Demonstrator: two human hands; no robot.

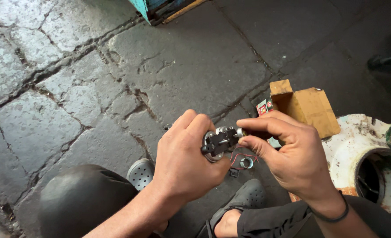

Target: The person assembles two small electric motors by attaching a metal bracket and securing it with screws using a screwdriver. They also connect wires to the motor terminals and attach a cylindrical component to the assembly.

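My left hand (184,158) grips a small round metal part with a black plastic piece (217,143) on its face. My right hand (288,154) pinches a small silvery cylinder (239,132) at the right end of that part, between thumb and forefinger. Thin red wires (236,159) hang from the part. Below the hands a small metal ring (246,163) and a tiny dark piece (233,172) lie on the stone floor. A dark band sits on my right wrist (332,216).
An open brown cardboard box (308,108) lies on the stone paving, with a small colourful packet (263,106) beside it. A worn white and green metal housing with a round hole (367,154) stands at right. My grey perforated clogs (141,173) are below. A turquoise object (142,6) is at the top.
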